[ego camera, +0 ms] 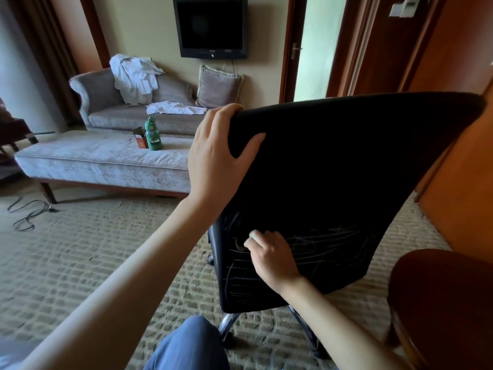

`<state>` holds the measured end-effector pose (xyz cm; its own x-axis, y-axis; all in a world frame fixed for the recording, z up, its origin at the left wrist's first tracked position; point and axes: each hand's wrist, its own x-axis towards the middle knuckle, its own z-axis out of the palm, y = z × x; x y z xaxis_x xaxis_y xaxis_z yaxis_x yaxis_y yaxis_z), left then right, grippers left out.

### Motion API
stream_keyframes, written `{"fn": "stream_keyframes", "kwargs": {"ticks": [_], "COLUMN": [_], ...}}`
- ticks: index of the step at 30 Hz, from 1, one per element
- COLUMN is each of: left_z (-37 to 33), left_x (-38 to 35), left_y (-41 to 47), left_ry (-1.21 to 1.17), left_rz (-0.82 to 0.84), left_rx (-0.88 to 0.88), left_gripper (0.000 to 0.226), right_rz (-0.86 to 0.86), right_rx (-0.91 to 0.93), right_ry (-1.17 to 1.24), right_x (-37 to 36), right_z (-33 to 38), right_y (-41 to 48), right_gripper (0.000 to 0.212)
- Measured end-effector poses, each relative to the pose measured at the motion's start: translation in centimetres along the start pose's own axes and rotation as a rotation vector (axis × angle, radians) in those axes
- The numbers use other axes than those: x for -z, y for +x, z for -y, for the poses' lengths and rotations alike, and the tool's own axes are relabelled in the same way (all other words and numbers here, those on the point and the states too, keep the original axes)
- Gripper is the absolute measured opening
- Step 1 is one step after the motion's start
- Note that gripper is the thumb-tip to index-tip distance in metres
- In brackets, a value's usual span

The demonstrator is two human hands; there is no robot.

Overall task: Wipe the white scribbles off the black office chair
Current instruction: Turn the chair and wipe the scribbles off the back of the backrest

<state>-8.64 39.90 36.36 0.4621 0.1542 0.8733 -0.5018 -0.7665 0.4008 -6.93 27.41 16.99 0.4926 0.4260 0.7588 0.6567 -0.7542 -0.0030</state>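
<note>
The right grip point(272, 259) is curled round a small white wad point(254, 234), cloth or tissue I cannot tell, and presses it to the lower back of the black office chair point(346, 169), which stands on the carpet point(93, 249). The left grip point(218, 153) clasps the backrest's top corner. White scribbles point(328, 239) cross the lower panel either side of the wad. I judge the wiping barely begun, with most marks left.

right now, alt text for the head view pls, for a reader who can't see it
A left hand grips the top corner of a black chair back while the right hand presses a small white object on white scribbles low on it. Behind: a grey sofa, a bench, a wall TV.
</note>
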Motion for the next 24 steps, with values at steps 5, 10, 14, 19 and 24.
{"fn": "stream_keyframes", "kwargs": {"ticks": [5, 10, 14, 19, 24], "left_z": [0.7, 0.8, 1.2, 1.3, 1.2], "left_x": [0.2, 0.1, 0.5, 0.5, 0.4], "left_y": [-0.1, 0.2, 0.4, 0.4, 0.5], "left_ry": [-0.054, -0.13, -0.155, -0.158, -0.163], "left_rz": [0.022, 0.03, 0.06, 0.051, 0.04], "left_rx": [-0.07, -0.11, -0.107, -0.091, -0.08], "left_gripper": [0.047, 0.043, 0.042, 0.041, 0.041], "right_rz": [-0.246, -0.263, 0.051, -0.13, -0.25], "right_rx": [-0.02, 0.012, 0.16, 0.119, 0.164], "right_ry": [0.088, 0.117, -0.002, 0.094, -0.033], "right_x": [3.3, 2.2, -1.9, 1.8, 2.2], "right_z": [0.2, 2.1, 2.9, 3.2, 4.4], "right_y": [3.6, 4.6, 0.3, 5.1, 8.0], "right_gripper": [0.011, 0.008, 0.022, 0.014, 0.017]}}
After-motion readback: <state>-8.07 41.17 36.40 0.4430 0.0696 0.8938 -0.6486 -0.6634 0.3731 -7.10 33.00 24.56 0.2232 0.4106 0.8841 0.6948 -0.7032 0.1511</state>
